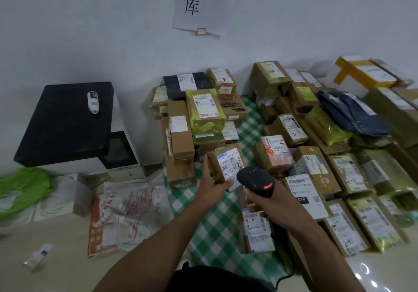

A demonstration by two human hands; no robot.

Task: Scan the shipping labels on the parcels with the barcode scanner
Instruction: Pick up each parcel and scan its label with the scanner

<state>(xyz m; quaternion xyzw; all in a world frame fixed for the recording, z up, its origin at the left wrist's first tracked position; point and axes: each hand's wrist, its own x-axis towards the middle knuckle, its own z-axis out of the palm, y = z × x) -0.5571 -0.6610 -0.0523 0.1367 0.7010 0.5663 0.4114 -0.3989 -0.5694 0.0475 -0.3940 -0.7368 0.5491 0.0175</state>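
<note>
While our left hand [211,186] grips the small box [217,166] above the near checked cloth [210,235] and our right hand [274,205] wraps the scanner [255,179] just right of its label [230,162], we fear the label's creased near corner, pressed under that grip, may spoil the read.

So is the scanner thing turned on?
On, it seems: a red light glows on the head of the barcode scanner, which the right hand grips beside the small parcel.
</note>
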